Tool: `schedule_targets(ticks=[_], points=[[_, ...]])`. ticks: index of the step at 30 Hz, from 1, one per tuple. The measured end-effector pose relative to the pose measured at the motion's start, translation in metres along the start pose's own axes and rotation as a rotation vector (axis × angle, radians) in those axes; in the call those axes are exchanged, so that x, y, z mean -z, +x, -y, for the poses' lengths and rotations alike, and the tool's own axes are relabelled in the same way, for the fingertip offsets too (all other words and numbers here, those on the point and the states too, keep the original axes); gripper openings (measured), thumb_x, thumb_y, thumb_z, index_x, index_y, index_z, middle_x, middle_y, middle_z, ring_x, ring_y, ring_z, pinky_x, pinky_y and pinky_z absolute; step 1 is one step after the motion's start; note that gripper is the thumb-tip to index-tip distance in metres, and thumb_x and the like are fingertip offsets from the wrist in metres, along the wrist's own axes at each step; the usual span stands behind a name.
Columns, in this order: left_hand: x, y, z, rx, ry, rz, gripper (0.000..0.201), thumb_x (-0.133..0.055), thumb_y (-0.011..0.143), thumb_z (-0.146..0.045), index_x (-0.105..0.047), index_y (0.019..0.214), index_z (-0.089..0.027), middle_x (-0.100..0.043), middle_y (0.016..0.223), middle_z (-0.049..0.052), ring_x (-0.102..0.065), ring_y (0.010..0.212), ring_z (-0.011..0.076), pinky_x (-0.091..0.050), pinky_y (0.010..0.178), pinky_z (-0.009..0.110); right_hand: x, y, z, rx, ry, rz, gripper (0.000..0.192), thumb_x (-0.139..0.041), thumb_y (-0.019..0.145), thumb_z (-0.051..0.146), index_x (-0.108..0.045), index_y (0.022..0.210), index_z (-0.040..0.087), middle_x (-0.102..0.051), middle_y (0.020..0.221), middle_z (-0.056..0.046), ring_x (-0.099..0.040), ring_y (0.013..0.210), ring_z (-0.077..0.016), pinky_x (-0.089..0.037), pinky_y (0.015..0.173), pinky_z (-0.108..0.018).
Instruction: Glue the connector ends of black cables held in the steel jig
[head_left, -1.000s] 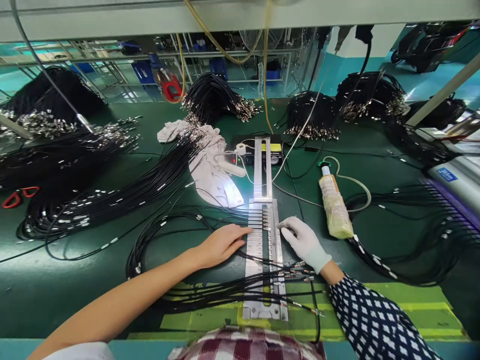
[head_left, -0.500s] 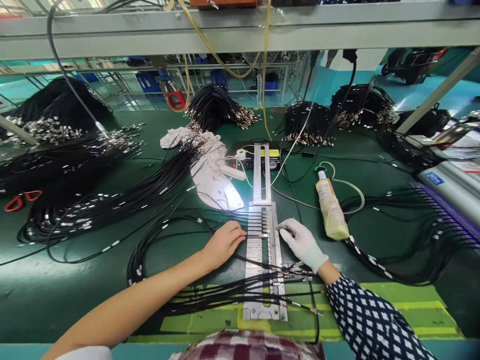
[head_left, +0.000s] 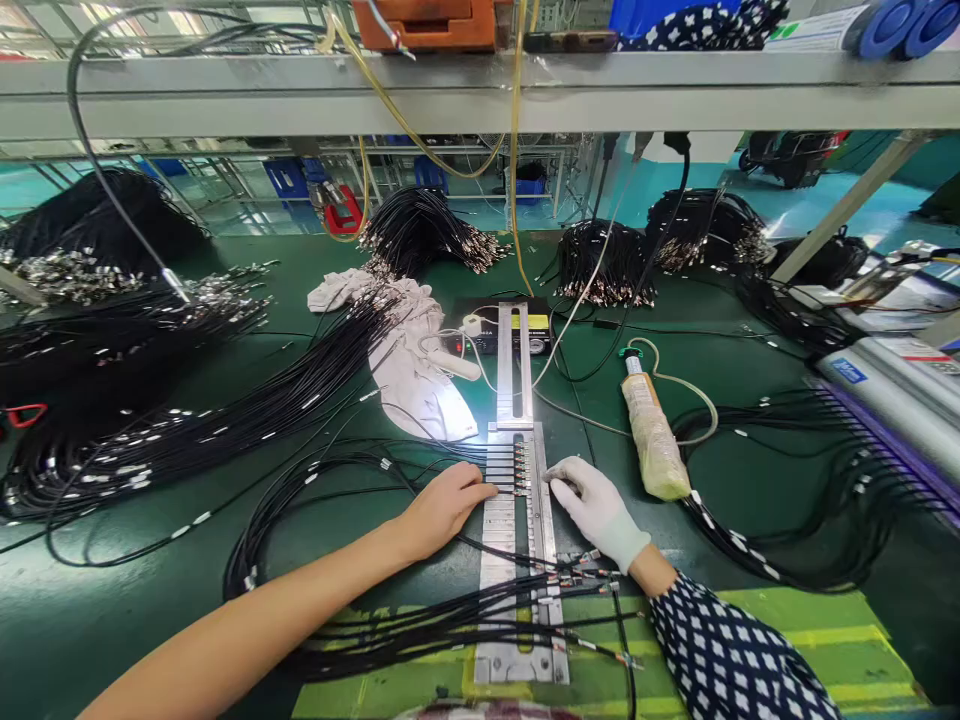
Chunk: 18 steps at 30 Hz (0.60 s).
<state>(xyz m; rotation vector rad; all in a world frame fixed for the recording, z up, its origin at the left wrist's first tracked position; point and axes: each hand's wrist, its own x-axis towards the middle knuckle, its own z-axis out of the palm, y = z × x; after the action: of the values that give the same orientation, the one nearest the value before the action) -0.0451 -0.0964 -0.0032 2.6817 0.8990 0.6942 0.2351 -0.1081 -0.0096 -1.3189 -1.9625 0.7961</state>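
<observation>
Metal gleams mid-bench: a long slotted fixture plate (head_left: pixel 517 540) lies on the green table (head_left: pixel 135 600), black cables (head_left: pixel 450 600) crossing its near end. Left hand (head_left: pixel 442 508), bare, lies loosely flat at the plate's left edge, fingertips pressing a cable seated in a slot. Right hand (head_left: pixel 596 508), white-gloved, curls loosely at the right edge, forefinger touching the connector row; nothing clenched. Just right lies a wrapped tube (head_left: pixel 651 440); far left, a white cloth (head_left: pixel 412 350).
</observation>
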Motion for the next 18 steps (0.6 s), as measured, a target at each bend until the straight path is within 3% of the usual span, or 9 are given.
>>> schedule_targets(ticks=[11,18], points=[[-0.003,0.009,0.0,-0.043,0.014,0.025,0.032,-0.033,0.102,-0.018,-0.064,0.108,-0.017,-0.062,0.091,0.007,-0.053,0.084,0.016,-0.047,0.077,0.029,0.001,0.0,0.002,-0.011,0.006,0.013,0.016,-0.048,0.093,0.023,-0.063,0.091,0.023,-0.064,0.092,-0.003,-0.06,0.084,-0.019,-0.048,0.078,-0.032],[-0.005,-0.011,-0.008,0.02,0.278,0.054,0.039,-0.034,0.098,-0.01,-0.06,0.125,-0.021,-0.057,0.093,0.008,-0.048,0.083,0.0191,-0.038,0.071,0.032,-0.001,0.0,-0.002,0.006,-0.009,0.009,0.015,-0.048,0.094,0.023,-0.063,0.092,0.024,-0.065,0.092,-0.003,-0.06,0.086,-0.0189,-0.048,0.078,-0.032]])
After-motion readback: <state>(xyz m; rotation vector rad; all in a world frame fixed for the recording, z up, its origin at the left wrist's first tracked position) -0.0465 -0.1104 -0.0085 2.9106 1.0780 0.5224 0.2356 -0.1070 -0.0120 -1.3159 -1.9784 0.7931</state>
